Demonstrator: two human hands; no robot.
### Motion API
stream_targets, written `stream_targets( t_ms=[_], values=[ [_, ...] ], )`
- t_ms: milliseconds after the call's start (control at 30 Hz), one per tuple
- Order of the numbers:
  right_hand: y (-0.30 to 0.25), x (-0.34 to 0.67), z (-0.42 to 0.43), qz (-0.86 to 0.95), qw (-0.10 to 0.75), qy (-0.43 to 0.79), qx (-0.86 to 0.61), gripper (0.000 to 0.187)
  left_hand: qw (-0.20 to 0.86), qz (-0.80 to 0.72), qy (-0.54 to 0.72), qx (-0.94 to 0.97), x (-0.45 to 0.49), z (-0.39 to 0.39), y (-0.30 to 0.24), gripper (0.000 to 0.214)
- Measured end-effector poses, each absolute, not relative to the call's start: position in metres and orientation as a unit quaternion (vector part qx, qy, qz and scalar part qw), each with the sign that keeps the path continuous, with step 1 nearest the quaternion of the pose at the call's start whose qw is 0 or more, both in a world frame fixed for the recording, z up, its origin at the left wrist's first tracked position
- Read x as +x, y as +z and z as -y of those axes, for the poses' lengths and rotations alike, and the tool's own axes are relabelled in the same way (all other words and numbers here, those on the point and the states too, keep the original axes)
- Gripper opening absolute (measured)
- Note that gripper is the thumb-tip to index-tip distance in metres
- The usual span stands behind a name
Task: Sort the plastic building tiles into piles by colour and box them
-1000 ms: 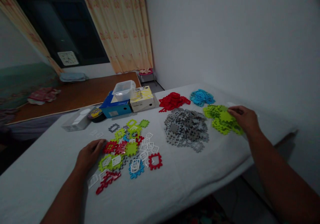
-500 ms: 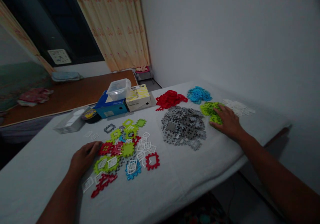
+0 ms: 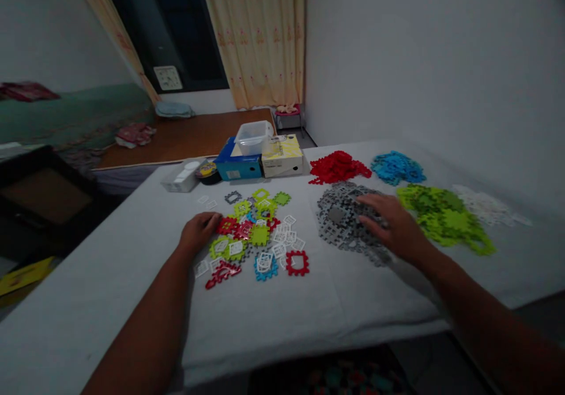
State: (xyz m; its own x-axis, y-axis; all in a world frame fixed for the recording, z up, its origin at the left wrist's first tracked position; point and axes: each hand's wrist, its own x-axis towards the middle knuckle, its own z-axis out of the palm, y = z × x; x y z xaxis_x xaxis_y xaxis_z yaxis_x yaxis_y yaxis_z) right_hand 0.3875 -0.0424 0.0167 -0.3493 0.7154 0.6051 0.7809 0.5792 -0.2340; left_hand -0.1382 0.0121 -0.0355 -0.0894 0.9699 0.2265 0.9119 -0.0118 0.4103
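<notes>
Table [image 3: 282, 312] | right hand [image 3: 394, 225] spread, empty, over grey pile [image 3: 336, 216] | left hand [image 3: 198, 232] curled (hold unclear) beside red piece [image 3: 226, 225]

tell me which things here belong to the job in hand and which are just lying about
Likely part of the job:
mixed plastic pieces
gray pile
lime pile
red pile
blue pile
white pile

Probably just lying about:
clear tub
blue box
yellow-and-white box
clock
</notes>
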Motion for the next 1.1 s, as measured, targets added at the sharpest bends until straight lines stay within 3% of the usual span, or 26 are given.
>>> stream_targets(
  t_ms=[167,300,467,667,867,1000,1100],
  values=[
    [0.017,0.26,0.039,0.938,0.228,0.104,-0.24,0.033,0.072,-0.683,0.257,0.68,-0.135,-0.009,-0.034,0.052],
    [0.005,0.199,0.013,0.938,0.21,0.113,-0.253,0.033,0.1,-0.681,0.275,0.671,-0.134,-0.006,-0.031,0.05],
    [-0.018,0.169,-0.005,0.933,0.186,0.116,-0.285,0.048,0.1,-0.684,0.285,0.664,-0.136,-0.007,-0.032,0.05],
    [-0.03,0.174,-0.003,0.891,0.245,0.206,-0.321,0.067,0.097,-0.674,0.283,0.675,-0.138,-0.01,-0.035,0.05],
    [-0.002,0.191,0.007,0.878,0.313,0.24,-0.27,0.032,0.088,-0.674,0.279,0.678,-0.139,-0.011,-0.036,0.053],
    [0.023,0.235,0.018,0.867,0.367,0.193,-0.274,0.023,0.088,-0.676,0.274,0.678,-0.144,-0.012,-0.035,0.054],
    [0.028,0.292,0.022,0.823,0.397,0.166,-0.371,0.022,0.09,-0.681,0.258,0.68,-0.146,-0.014,-0.033,0.054]
  ],
)
